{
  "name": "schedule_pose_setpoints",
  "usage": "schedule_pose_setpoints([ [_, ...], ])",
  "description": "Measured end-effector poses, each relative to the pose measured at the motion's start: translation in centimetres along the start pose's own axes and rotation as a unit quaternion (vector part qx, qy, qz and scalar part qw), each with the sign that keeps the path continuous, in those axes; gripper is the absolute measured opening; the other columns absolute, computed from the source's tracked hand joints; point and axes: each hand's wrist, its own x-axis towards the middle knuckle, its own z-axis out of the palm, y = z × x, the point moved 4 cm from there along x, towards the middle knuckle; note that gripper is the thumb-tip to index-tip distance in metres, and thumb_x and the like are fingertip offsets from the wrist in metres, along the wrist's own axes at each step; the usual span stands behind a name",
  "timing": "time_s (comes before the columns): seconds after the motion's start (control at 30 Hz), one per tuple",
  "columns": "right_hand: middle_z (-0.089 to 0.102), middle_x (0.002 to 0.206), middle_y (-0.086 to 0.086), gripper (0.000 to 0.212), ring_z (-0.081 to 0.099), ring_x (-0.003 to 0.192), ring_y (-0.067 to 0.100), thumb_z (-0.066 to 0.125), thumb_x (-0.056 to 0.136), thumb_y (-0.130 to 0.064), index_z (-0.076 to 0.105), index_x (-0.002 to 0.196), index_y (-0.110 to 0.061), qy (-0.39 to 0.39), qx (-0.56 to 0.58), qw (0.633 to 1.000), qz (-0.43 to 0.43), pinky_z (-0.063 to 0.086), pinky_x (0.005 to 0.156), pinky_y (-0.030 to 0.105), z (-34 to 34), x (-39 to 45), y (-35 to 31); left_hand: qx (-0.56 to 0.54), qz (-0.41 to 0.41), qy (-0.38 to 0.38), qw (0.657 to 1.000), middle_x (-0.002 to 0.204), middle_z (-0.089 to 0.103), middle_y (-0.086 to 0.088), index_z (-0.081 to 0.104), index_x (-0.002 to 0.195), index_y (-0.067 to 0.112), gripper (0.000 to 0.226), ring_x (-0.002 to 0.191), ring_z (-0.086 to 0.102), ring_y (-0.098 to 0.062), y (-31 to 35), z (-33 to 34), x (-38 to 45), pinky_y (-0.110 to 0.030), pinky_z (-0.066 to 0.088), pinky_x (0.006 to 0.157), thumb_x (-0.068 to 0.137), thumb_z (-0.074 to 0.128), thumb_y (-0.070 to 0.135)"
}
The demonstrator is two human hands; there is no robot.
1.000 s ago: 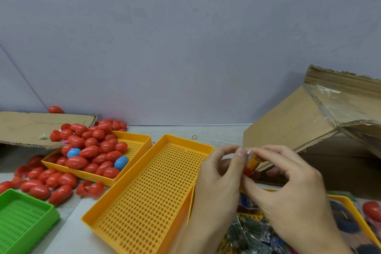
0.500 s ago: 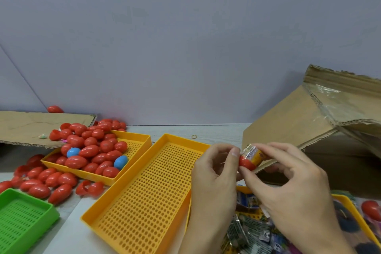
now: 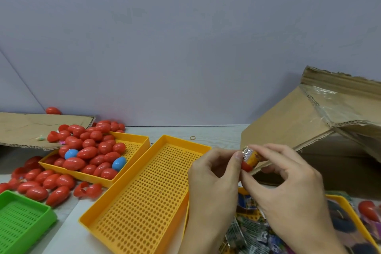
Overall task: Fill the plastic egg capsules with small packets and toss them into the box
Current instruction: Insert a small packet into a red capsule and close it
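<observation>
My left hand (image 3: 216, 173) pinches a red egg capsule half (image 3: 246, 166), mostly hidden behind its thumb. My right hand (image 3: 288, 183) presses a small yellow packet (image 3: 252, 156) into that half from above. Both hands meet over the right end of an empty perforated yellow tray (image 3: 144, 192). More small packets (image 3: 247, 233) lie in a yellow tray under my hands. A cardboard box (image 3: 309, 130) with raised flaps stands behind at the right. Several red and two blue capsules (image 3: 90, 151) fill another yellow tray (image 3: 132, 140) at the left.
Loose red capsules (image 3: 41, 183) lie on the table at the left, beside a green tray (image 3: 22, 220). A flat cardboard sheet (image 3: 31, 128) lies at the far left. One red capsule (image 3: 369, 210) rests at the right edge. A rubber band (image 3: 192, 137) lies near the wall.
The packet and capsule half have shifted slightly up and right between my fingertips; my right fingers have moved over the packet's top. Nothing else has moved.
</observation>
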Motion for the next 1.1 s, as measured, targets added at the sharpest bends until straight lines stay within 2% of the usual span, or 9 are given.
schedule_pose_setpoints([
  [0.07, 0.061, 0.098, -0.021, 0.045, 0.058, 0.087, 0.000, 0.086, 0.065, -0.024, 0.075, 0.109, -0.026, -0.006, -0.010, 1.000, -0.009, 0.044, 0.068, 0.007, -0.08, -0.01, -0.05, -0.030, -0.042, -0.016, 0.999, 0.084, 0.076, -0.004, 0.074, 0.093, 0.014, 0.010, 0.079, 0.074, -0.016, 0.00, 0.30, -0.10, -0.038, 0.061, 0.073, 0.089, 0.071, 0.023],
  [0.1, 0.061, 0.099, -0.020, 0.046, 0.057, 0.089, -0.002, 0.086, 0.065, -0.021, 0.075, 0.109, -0.026, -0.008, -0.010, 1.000, -0.012, 0.041, 0.069, 0.003, -0.13, -0.04, -0.03, -0.041, -0.067, -0.030, 0.996, 0.088, 0.076, -0.005, 0.073, 0.098, 0.015, 0.019, 0.081, 0.074, -0.018, -0.15, 0.47, -0.21, -0.041, 0.061, 0.075, 0.086, 0.072, 0.029],
  [0.17, 0.062, 0.100, -0.019, 0.047, 0.057, 0.090, -0.005, 0.086, 0.063, -0.014, 0.076, 0.108, -0.024, -0.009, -0.005, 1.000, -0.015, 0.040, 0.069, 0.000, -0.18, -0.09, 0.09, -0.040, -0.080, -0.060, 0.994, 0.085, 0.076, -0.007, 0.074, 0.099, 0.014, 0.021, 0.081, 0.075, -0.022, -0.14, 0.80, -0.35, -0.043, 0.061, 0.076, 0.087, 0.069, 0.031],
  [0.27, 0.061, 0.101, -0.020, 0.046, 0.057, 0.090, -0.004, 0.083, 0.064, -0.012, 0.076, 0.108, -0.022, -0.012, 0.000, 1.000, -0.022, 0.041, 0.068, 0.001, -0.07, -0.09, 0.21, -0.032, -0.080, -0.072, 0.994, 0.078, 0.076, -0.004, 0.077, 0.089, 0.014, 0.014, 0.077, 0.075, -0.021, 0.13, 0.77, -0.36, -0.044, 0.061, 0.071, 0.092, 0.067, 0.023],
  [0.53, 0.059, 0.101, -0.023, 0.048, 0.060, 0.083, 0.007, 0.083, 0.063, -0.010, 0.075, 0.109, -0.023, -0.015, 0.011, 1.000, -0.024, 0.043, 0.067, 0.003, 0.12, -0.06, 0.69, -0.007, -0.075, -0.061, 0.995, 0.079, 0.077, -0.002, 0.077, 0.089, 0.014, 0.011, 0.077, 0.075, -0.015, 0.16, 0.59, -0.33, -0.044, 0.062, 0.073, 0.089, 0.071, 0.023],
  [0.7, 0.060, 0.104, -0.023, 0.049, 0.063, 0.087, 0.008, 0.081, 0.065, -0.024, 0.073, 0.112, -0.033, -0.016, 0.052, 0.998, -0.014, 0.051, 0.068, 0.013, 0.06, -0.05, 0.57, -0.027, -0.065, -0.063, 0.996, 0.085, 0.077, -0.002, 0.077, 0.095, 0.017, 0.014, 0.082, 0.074, -0.016, 0.30, 0.64, -0.30, -0.046, 0.061, 0.075, 0.093, 0.065, 0.026],
  [0.8, 0.058, 0.106, -0.025, 0.052, 0.063, 0.090, 0.005, 0.084, 0.065, -0.017, 0.072, 0.113, -0.032, -0.027, 0.050, 0.998, -0.013, 0.050, 0.069, 0.009, 0.12, -0.06, 0.56, -0.025, -0.065, -0.077, 0.995, 0.082, 0.076, -0.007, 0.078, 0.090, 0.014, 0.020, 0.081, 0.073, -0.024, 0.30, 0.61, -0.27, -0.048, 0.059, 0.078, 0.096, 0.062, 0.023],
  [0.97, 0.057, 0.106, -0.026, 0.052, 0.062, 0.090, 0.005, 0.085, 0.067, -0.014, 0.072, 0.115, -0.027, -0.036, 0.033, 0.999, -0.015, 0.050, 0.071, 0.011, 0.22, -0.03, 0.60, -0.012, -0.081, -0.087, 0.993, 0.079, 0.076, -0.006, 0.078, 0.088, 0.016, 0.020, 0.081, 0.074, -0.024, 0.07, 0.55, -0.32, -0.053, 0.059, 0.076, 0.096, 0.062, 0.026],
  [1.1, 0.057, 0.106, -0.025, 0.051, 0.060, 0.092, 0.004, 0.083, 0.067, -0.019, 0.071, 0.114, -0.031, -0.046, 0.039, 0.998, -0.017, 0.050, 0.072, 0.013, 0.18, -0.09, 0.36, -0.010, -0.080, -0.078, 0.994, 0.080, 0.075, 0.000, 0.076, 0.092, 0.019, 0.018, 0.078, 0.073, -0.019, 0.47, 0.67, -0.54, -0.050, 0.060, 0.072, 0.096, 0.061, 0.029],
])
